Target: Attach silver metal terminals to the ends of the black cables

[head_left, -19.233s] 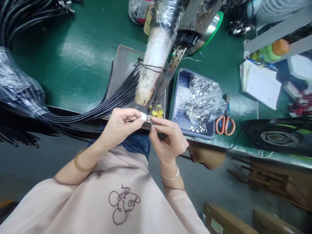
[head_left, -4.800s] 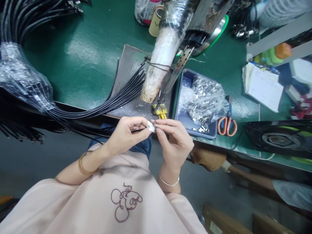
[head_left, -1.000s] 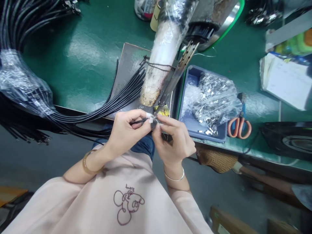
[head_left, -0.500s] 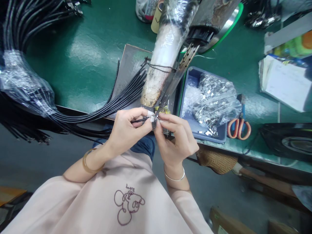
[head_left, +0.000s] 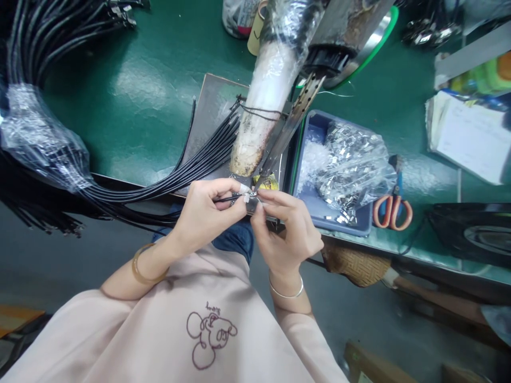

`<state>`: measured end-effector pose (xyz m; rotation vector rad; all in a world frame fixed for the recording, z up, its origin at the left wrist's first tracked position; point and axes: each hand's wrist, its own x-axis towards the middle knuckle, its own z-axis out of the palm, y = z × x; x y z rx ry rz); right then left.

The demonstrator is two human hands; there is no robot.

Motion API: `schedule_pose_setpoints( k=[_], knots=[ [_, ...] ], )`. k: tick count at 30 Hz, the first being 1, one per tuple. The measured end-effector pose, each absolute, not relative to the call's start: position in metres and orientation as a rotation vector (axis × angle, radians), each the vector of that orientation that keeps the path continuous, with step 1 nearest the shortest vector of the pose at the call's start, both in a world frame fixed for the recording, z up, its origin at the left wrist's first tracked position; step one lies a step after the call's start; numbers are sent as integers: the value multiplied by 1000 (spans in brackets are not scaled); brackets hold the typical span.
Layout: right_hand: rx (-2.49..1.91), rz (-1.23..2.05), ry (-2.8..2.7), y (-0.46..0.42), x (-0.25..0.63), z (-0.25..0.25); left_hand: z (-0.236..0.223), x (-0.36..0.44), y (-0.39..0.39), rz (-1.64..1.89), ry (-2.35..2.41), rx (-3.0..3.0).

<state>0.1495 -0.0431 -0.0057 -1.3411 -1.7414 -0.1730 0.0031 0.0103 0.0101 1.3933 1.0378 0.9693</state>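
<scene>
My left hand [head_left: 211, 210] pinches the end of a black cable [head_left: 227, 199], with white wrapping on a fingertip. At the cable's end sits a small silvery metal connector [head_left: 251, 194], partly hidden by my fingers. Thumb and fingers of my right hand [head_left: 285, 223] are closed on a thin silvery solder wire [head_left: 259, 199] beside the connector. Just above both hands, the tip of a mounted soldering iron [head_left: 275, 151] points down and appears to meet the connector. A yellow sponge-like piece [head_left: 268, 182] lies behind my right fingers.
A bundle of black cables [head_left: 159, 189] runs in from the left across a grey board [head_left: 207, 111]. A white, plastic-wrapped tube [head_left: 259, 101] hangs over the board. Right of it stand a blue tray [head_left: 361, 227] of bagged metal connectors and orange-handled scissors [head_left: 393, 210]. Papers [head_left: 471, 138] lie further right.
The fingertips of both hands have shifted slightly at the connector, and more of the yellow piece shows. The soldering iron, cables and tray stay where they were.
</scene>
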Motion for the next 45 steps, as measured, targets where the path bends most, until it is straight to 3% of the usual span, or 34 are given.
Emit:
schedule_pose_setpoints(
  k=[19,45],
  knots=[
    [-1382,-199,-1687,-40,148,-6,7,3,7,1116,1033,1636],
    [-1392,-164,-1757,-45,152,-4,6,1,8,965,1018,1472]
  ],
)
